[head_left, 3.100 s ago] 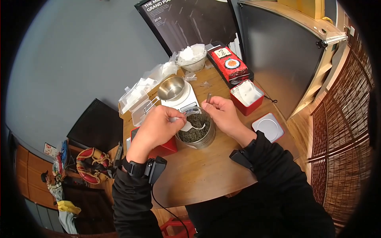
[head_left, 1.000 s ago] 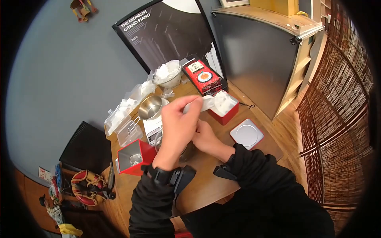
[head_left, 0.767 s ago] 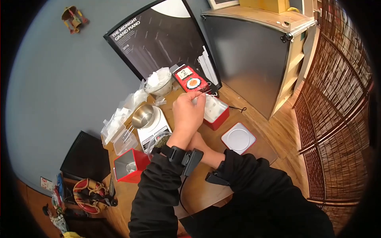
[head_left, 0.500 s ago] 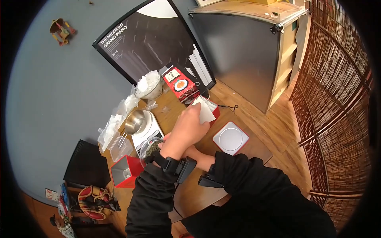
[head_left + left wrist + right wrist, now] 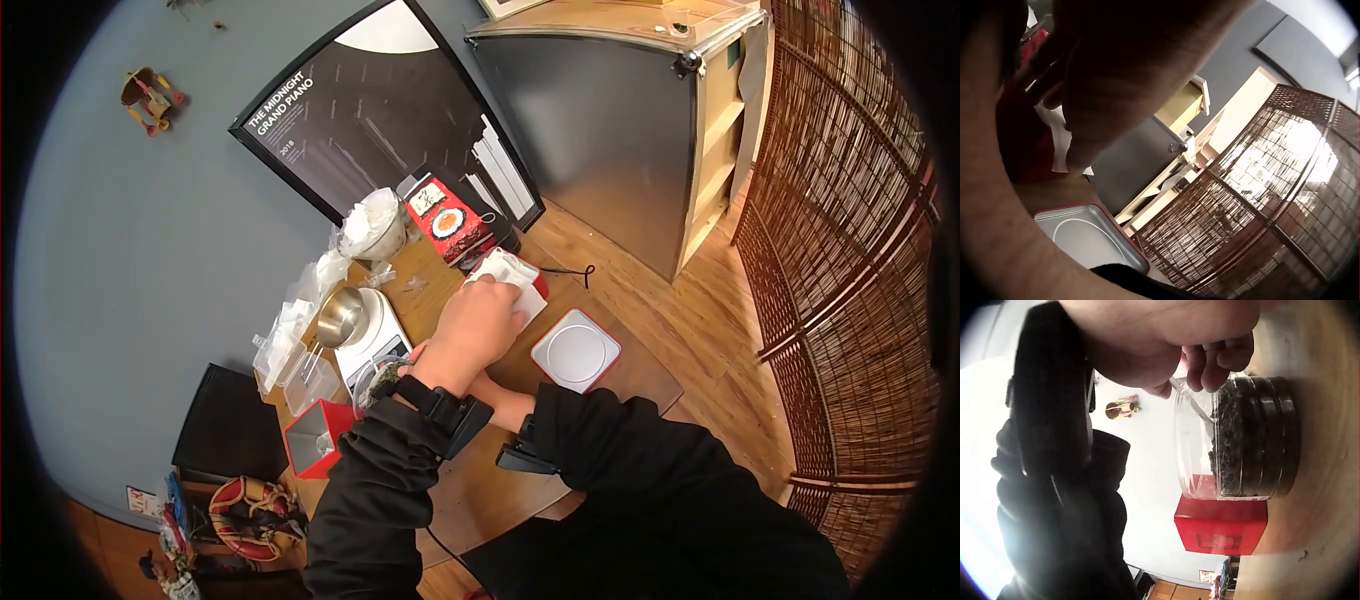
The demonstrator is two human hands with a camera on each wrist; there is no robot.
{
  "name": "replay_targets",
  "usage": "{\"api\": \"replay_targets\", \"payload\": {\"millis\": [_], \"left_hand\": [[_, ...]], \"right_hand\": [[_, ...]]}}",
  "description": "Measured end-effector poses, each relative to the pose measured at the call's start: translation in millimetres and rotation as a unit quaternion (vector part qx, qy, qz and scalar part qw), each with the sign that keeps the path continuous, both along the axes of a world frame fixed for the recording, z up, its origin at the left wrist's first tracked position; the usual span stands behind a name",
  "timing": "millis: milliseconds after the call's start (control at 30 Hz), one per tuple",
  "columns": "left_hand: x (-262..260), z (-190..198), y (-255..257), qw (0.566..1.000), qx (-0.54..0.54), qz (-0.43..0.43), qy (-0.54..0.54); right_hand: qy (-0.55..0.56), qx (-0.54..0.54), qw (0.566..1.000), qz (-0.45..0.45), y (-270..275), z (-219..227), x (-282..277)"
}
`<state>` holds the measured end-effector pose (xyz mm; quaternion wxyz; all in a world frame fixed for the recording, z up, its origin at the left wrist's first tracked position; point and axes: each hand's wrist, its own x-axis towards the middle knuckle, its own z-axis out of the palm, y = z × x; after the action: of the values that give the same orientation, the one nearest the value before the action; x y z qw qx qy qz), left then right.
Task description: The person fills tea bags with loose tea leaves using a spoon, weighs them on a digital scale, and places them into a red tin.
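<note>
In the head view my left hand (image 5: 474,328) crosses over my right wrist, its fingers on white packets (image 5: 505,264) in a red tin (image 5: 541,285). The left wrist view has its thumb and fingers apart at a white packet (image 5: 1060,140). My right hand (image 5: 492,392) is mostly hidden under the left forearm. In the right wrist view my right hand (image 5: 1179,331) holds a thin spoon handle (image 5: 1199,411) that slants into a clear jar (image 5: 1260,437) of dark dried leaves.
A metal bowl (image 5: 342,317) sits on a white scale (image 5: 384,328). At the left stands an open red tin (image 5: 305,458); a square lid (image 5: 577,350) lies at the right. Behind are a glass bowl of white packets (image 5: 375,228) and a red package (image 5: 447,220).
My left hand has moved from the jar across my right arm to the tin of packets. The white pouch it pinched is out of sight. The head view has shifted.
</note>
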<state>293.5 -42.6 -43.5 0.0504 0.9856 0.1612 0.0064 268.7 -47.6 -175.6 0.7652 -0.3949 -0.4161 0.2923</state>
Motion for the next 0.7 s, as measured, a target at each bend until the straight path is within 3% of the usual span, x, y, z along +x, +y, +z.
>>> {"api": "replay_targets", "payload": {"millis": [267, 567, 633, 700], "left_hand": [[-1, -9, 10, 1.0, -0.011, 0.009, -0.02], [-1, -6, 15, 0.987, -0.024, 0.035, -0.153], [2, 4, 15, 0.97, 0.033, 0.071, -0.231], [3, 5, 18, 0.972, 0.054, 0.073, -0.219]], "right_hand": [[0.036, 0.021, 0.999, 0.018, -5, -3, -3], [0.069, 0.038, 0.996, 0.036, -3, 0, -7], [-0.123, 0.004, 0.992, -0.032, -9, 0, -2], [-0.119, 0.004, 0.993, 0.001, -9, 2, 1]]}}
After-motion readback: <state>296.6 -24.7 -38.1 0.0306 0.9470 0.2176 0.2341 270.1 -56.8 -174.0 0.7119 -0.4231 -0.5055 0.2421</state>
